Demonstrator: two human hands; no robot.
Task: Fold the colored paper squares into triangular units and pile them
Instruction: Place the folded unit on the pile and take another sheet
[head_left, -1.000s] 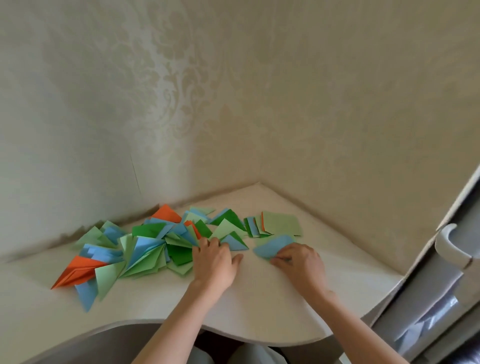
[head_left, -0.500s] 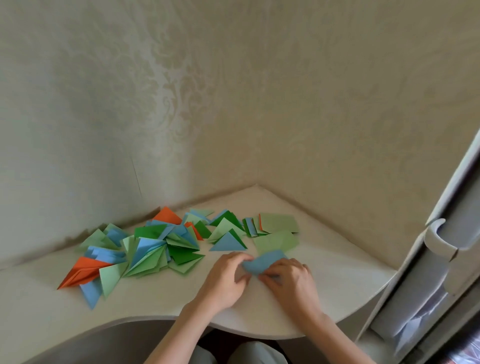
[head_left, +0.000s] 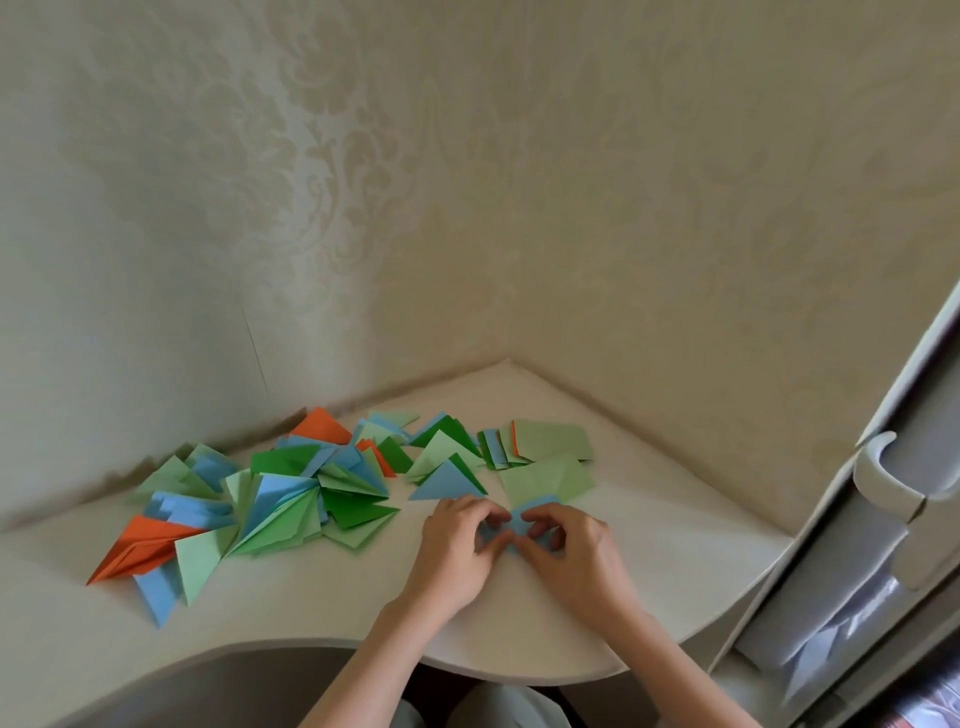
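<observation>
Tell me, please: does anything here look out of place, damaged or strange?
Nothing stands out. Both hands, left and right, fold a blue sheet on the desk. The folded pile is loose and scattered, and the unfolded squares are slightly fanned; nothing looks torn.

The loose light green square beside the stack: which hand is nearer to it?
Right. The right hand sits just below the light green square, pinching the blue paper. The left hand pinches the same paper farther left, closer to the blue triangle.
</observation>
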